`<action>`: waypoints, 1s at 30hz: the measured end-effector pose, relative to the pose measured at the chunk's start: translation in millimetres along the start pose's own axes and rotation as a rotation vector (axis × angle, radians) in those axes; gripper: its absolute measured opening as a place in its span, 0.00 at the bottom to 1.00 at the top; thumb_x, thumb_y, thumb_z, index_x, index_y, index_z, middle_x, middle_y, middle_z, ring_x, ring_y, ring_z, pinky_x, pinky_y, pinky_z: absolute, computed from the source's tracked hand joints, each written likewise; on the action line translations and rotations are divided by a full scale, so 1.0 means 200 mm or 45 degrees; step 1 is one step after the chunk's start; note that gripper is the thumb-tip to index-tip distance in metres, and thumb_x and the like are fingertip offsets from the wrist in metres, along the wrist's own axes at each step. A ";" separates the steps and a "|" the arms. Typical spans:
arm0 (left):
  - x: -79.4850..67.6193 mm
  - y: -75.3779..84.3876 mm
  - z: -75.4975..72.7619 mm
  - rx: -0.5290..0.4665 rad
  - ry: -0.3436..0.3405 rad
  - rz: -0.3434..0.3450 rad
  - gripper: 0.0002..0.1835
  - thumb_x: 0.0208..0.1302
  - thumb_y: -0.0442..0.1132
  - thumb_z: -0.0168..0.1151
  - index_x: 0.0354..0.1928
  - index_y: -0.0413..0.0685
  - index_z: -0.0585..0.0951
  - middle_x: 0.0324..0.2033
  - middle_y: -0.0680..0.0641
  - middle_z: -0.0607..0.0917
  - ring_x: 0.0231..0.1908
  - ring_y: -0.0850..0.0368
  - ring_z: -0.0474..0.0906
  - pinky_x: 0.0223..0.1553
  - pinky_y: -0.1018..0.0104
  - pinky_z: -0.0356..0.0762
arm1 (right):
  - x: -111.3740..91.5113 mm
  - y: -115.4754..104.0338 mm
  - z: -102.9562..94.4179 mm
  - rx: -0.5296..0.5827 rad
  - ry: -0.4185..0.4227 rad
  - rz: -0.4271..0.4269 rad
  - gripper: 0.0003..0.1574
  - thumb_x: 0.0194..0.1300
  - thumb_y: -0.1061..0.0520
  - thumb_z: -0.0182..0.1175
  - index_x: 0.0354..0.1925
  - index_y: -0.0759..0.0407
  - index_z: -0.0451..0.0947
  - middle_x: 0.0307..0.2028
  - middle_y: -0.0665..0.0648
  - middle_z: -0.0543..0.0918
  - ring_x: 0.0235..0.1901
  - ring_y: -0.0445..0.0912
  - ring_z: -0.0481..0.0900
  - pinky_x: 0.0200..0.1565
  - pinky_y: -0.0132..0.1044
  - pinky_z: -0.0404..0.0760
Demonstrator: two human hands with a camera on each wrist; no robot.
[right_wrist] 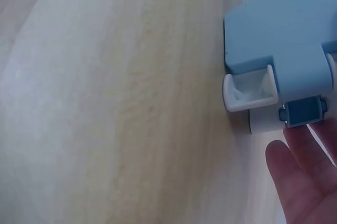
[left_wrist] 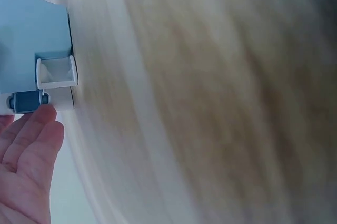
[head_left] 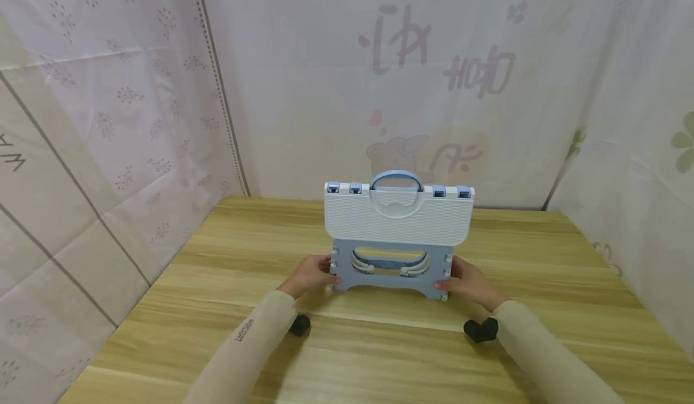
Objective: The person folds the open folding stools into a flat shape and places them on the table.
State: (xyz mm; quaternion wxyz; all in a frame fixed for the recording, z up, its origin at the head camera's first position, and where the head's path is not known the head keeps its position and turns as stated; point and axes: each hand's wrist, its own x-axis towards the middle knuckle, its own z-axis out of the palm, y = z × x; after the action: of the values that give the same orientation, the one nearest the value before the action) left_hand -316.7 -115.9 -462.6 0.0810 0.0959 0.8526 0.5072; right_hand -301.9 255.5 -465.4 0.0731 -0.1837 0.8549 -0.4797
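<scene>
A white and light-blue folding stool (head_left: 398, 217) stands on the table, its textured white top panel hanging tilted toward me over the blue leg panel (head_left: 390, 280). A blue carry handle (head_left: 396, 175) loops up from its upper edge. My left hand (head_left: 311, 276) grips the leg's left side low down, thumb on the front face and fingers behind. On the opposite side my right hand (head_left: 468, 282) holds the leg the same way. Both wrist views show fingertips (left_wrist: 46, 114) (right_wrist: 297, 138) at the hinged white-and-blue side edges. Through the leg's oval opening, curved white parts (head_left: 360, 264) show.
The wood-grain table (head_left: 379, 350) extends around the stool. Printed curtains (head_left: 303, 91) hang behind and on both sides, close to the table's edges. A black piece (head_left: 300, 326) sits at the left wrist and another black piece (head_left: 481, 330) at the right.
</scene>
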 end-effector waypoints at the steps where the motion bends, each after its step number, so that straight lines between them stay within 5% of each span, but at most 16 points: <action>1: 0.00 0.00 0.00 -0.012 -0.001 -0.003 0.32 0.52 0.27 0.72 0.62 0.33 0.74 0.54 0.35 0.81 0.57 0.42 0.77 0.58 0.55 0.73 | 0.00 0.00 0.00 0.005 0.003 0.002 0.49 0.62 0.56 0.66 0.69 0.78 0.52 0.60 0.78 0.71 0.60 0.68 0.71 0.58 0.56 0.73; 30: 0.00 0.00 0.01 0.064 0.071 -0.039 0.23 0.51 0.30 0.74 0.51 0.35 0.83 0.44 0.40 0.87 0.46 0.50 0.83 0.52 0.58 0.77 | 0.00 0.02 0.02 0.028 0.042 0.010 0.47 0.64 0.55 0.65 0.69 0.75 0.54 0.61 0.76 0.71 0.60 0.67 0.71 0.58 0.57 0.73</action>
State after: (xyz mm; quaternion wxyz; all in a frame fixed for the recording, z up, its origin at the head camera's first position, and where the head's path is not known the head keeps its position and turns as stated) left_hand -316.7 -115.3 -463.9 0.0624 0.0707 0.8683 0.4869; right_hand -301.3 254.7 -469.9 0.0630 -0.1715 0.8514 -0.4916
